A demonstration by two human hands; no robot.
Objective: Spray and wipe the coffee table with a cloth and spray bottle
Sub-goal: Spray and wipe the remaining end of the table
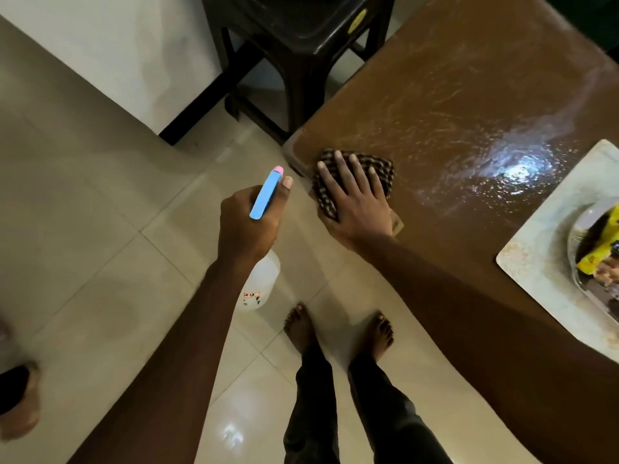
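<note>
The brown coffee table (452, 95) fills the upper right, its top streaked and shiny with wet spray. My right hand (355, 199) lies flat, fingers spread, on a dark checked cloth (385, 169) at the table's near left corner. My left hand (248, 226) hovers over the floor just left of that corner, gripping a spray bottle (263, 283) with a clear body, a blue trigger head and a pink nozzle tip that points toward the table.
A pale placemat (536, 249) with a metal plate (579, 279) holding a yellow packet lies at the table's right edge. A dark plastic stool (301, 38) stands behind the table corner. My bare feet are on the tiled floor (100, 262). Another person's foot (20, 396) shows at far left.
</note>
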